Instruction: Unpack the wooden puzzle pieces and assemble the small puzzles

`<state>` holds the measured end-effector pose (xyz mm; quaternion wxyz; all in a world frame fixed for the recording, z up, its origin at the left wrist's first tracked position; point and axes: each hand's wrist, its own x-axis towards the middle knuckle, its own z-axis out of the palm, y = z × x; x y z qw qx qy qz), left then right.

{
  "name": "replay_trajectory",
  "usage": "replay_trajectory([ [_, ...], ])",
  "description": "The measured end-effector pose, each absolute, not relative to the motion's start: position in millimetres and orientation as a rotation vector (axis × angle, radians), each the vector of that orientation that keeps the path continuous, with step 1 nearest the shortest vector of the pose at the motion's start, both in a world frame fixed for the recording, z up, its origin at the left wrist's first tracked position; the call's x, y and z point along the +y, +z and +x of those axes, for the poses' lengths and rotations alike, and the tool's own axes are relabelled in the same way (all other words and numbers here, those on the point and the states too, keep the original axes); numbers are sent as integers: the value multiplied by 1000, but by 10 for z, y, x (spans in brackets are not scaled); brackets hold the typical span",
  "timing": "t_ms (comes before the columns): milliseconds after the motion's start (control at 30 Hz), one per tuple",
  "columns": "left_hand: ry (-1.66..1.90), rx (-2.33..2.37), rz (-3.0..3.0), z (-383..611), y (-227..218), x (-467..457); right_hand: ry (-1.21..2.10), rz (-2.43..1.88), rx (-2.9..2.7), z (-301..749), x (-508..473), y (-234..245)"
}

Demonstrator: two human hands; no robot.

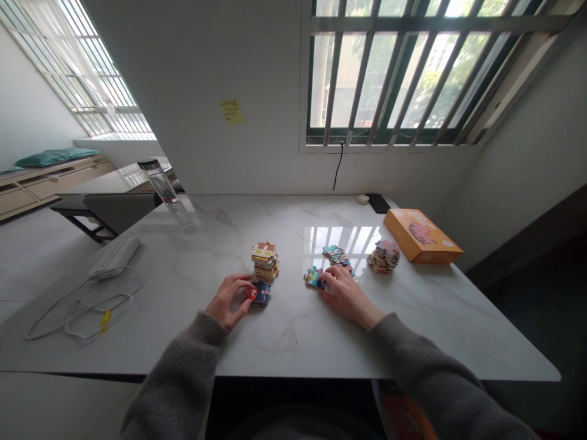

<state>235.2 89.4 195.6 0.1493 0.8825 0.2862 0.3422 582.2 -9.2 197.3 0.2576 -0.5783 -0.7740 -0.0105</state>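
My left hand [230, 300] rests on the white marble table [284, 330] with its fingers curled round a small dark puzzle stack with a red patch [259, 294]. Just behind it stands a taller stack of puzzle pieces [265, 261]. My right hand [345, 294] lies palm down, fingertips pressed on a teal puzzle piece [313, 278]. A low pile of colourful pieces [337, 255] and another stack [384, 256] sit beyond the right hand. Both sleeves are grey.
An orange puzzle box [420, 235] lies at the right rear. A clear water bottle [163, 186] stands at the back left. A white power strip with coiled cable [112, 260] lies at the left. A black phone [379, 203] sits near the wall.
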Motion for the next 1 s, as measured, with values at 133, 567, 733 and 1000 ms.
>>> replay_trajectory([
  [133,1127,816,2537,2403,2008,862,-28,-1584,-2038,5827,-77,1961],
  [567,1229,678,2544,2725,2082,721,5,-1628,-1983,5900,-64,1947],
  [733,1215,612,2544,2871,2138,645,103,-1631,-1906,5926,-53,1947],
  [1000,1133,515,2479,3084,2231,579,231,-1574,-1807,5977,-33,1926],
])
